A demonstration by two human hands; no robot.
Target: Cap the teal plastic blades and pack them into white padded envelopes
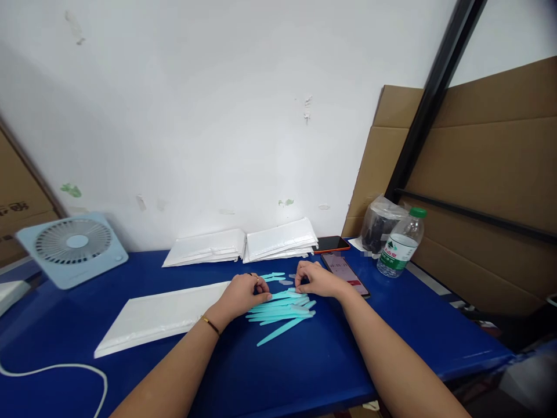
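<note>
The widest open stretch of table [304, 371] that I can see lies near me, between my forearms and out to the right front corner, all bare blue. A pile of teal sticks [282, 310] fills the gap under my left hand [243, 293] and right hand [317, 280]. A flat white pack [161, 316] blocks the left, with a fan [72, 248] and cable [65, 371] farther off. White bag stacks [243, 245] line the wall behind. On the right, a phone [346, 273], bottle [401, 242] and cardboard [478, 174] close that side.

Small packing workroom, blue table [304, 377], stacked white mailers [243, 247], cardboard sheets [491, 174] against wall
</note>
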